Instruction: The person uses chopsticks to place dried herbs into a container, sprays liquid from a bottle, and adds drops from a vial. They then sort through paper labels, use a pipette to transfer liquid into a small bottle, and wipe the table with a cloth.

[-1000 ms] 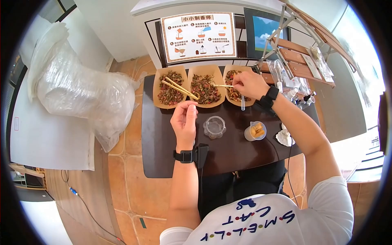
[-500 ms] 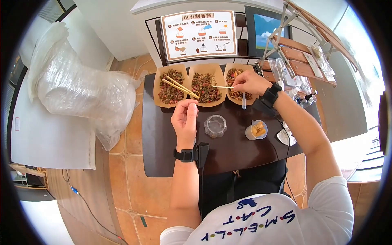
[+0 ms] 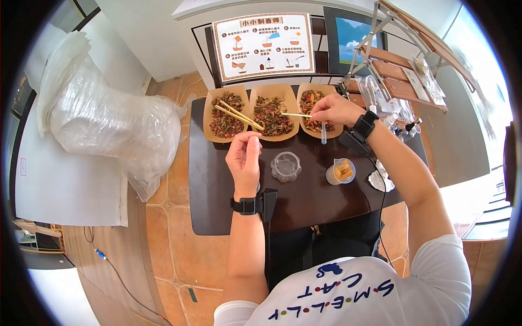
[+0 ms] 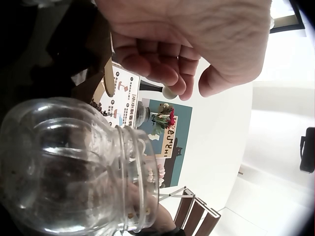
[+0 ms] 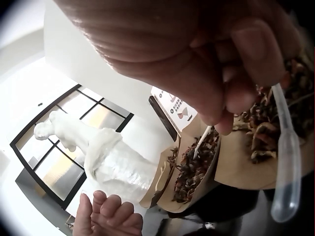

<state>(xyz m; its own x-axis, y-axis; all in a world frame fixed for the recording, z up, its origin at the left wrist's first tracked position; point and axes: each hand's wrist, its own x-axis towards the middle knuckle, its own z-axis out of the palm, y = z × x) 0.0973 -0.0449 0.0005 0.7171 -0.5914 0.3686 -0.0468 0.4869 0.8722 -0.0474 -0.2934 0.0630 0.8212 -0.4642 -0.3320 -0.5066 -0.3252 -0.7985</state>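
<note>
My right hand (image 3: 337,110) pinches a thin pale stick (image 3: 296,114) between thumb and fingertips. The stick's far end reaches into the dried flowers and leaves in the middle paper tray (image 3: 278,137), as the right wrist view also shows. Below that hand a clear plastic dropper (image 5: 289,172) leans out of the right tray (image 5: 246,172). My left hand (image 3: 244,163) hangs with loosely bent fingers just in front of the left and middle trays, with nothing seen gripped in it. Wooden tongs (image 3: 239,117) lie across those two trays. Beside the left hand stands a clear ribbed jar (image 4: 54,147).
A clear cup (image 3: 330,177) with yellowish chunks and crumpled white tissue (image 3: 378,182) sit on the dark table (image 3: 217,217). An illustrated sign (image 3: 265,49) stands behind the trays. Small bottles and bags crowd the right, under a folded wooden chair (image 3: 402,81).
My right hand has shifted slightly to the right with the stick, its tip still over the middle tray. The left hand has hardly moved.
</note>
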